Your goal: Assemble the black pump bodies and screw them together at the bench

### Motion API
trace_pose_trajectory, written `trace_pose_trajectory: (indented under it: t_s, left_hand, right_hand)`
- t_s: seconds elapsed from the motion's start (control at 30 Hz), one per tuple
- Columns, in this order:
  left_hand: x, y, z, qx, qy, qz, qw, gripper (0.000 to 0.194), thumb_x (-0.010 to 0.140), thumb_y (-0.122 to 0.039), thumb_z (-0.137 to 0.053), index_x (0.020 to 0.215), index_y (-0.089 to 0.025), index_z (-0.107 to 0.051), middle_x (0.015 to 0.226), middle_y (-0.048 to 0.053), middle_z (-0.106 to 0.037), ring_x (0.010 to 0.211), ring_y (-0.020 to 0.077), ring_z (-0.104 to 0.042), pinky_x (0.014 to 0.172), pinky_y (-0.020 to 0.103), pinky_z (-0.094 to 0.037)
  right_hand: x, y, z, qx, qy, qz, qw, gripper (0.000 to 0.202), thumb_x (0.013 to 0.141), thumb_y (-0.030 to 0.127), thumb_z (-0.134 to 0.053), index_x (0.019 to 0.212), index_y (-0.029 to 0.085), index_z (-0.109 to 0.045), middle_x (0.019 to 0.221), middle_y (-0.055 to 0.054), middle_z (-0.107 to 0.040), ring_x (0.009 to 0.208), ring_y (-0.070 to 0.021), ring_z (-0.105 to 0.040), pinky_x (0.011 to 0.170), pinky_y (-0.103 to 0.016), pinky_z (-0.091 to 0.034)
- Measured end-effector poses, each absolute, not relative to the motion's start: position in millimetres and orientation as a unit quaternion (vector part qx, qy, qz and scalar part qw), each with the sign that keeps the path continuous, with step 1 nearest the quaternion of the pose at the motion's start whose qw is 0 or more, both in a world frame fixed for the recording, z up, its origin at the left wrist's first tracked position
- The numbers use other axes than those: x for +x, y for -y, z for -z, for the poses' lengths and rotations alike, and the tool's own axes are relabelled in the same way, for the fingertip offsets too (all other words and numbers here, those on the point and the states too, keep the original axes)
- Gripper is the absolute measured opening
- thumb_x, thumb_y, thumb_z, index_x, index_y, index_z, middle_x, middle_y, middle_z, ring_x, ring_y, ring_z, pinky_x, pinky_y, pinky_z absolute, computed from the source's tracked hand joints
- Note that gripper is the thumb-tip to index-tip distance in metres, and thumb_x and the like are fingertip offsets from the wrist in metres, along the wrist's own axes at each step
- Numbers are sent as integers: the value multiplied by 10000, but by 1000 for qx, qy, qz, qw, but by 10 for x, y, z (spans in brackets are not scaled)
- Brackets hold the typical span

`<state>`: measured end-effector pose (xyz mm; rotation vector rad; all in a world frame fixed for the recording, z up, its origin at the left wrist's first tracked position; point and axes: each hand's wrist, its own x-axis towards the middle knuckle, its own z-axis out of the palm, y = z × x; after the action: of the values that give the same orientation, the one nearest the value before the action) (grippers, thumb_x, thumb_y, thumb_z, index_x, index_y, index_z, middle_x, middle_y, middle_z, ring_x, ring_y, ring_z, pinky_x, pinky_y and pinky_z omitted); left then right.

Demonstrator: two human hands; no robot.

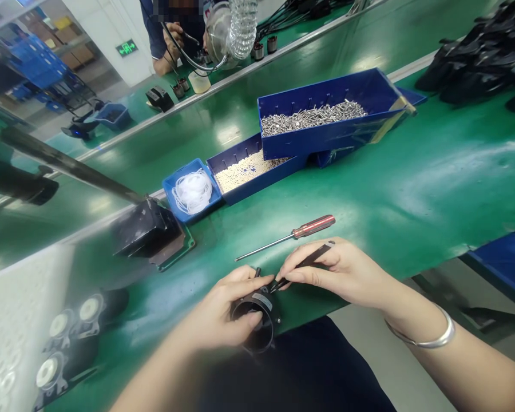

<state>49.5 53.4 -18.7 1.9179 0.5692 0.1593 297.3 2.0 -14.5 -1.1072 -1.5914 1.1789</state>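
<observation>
My left hand [229,312] is closed around a black round plastic housing [261,339] with an open, cup-like end facing me. Its thumb reaches inside the rim and its fingers lie over the top. My right hand [326,269] grips black tweezers [311,257] like a pen. The tips of the tweezers touch or nearly touch the housing's upper side, beside my left fingertips. Just beyond my hands, a screwdriver [311,227] with a red handle lies on the green bench.
Blue bins hold metal pins [313,117], small cream-coloured pieces [240,171] and white tubing rings [193,191]. A black stand base [143,229] is at the left. Black parts with white discs [90,309] sit lower left, and black parts [484,57] are piled upper right. Another person's hand [174,40] works across the bench.
</observation>
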Motion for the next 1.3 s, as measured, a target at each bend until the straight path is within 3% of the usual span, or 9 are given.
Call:
trace_pose_trajectory:
  t_s: [0.33,0.7,1.1,1.3]
  left_hand:
    - [486,-522,227,809,-219,-83,539,569,917,-532,-483,1374,-198,-539,849,39,-443,825,204,-439,755,339,-378]
    - [488,-518,255,812,-212,-99,535,650,911,-566,-464,1388,-130,-525,883,75,-477,841,218,-455,766,364,-392]
    - [495,-491,227,813,-221,-94,531,656,896,-584,-473,1388,-153,-525,873,62,-459,835,216,-451,759,366,-390]
    - [490,-479,223,814,-229,-94,526,582,890,-545,-503,1347,-188,-556,866,47,-443,831,211,-451,744,349,-389]
  right_hand:
    - [2818,122,223,-439,666,-385,465,145,928,203,-621,991,239,-747,907,1,-770,813,-149,-719,733,-258,-601]
    - [2777,224,182,-413,727,-290,465,180,906,120,-638,1061,192,-696,941,-3,-767,876,-134,-727,778,-238,-588]
    - [2764,238,231,-415,713,-318,468,188,916,124,-624,1057,216,-707,956,6,-770,886,-137,-728,787,-242,-589]
    - [2823,136,212,-428,665,-433,433,175,933,163,-604,1034,223,-734,906,11,-767,807,-115,-718,742,-216,-578]
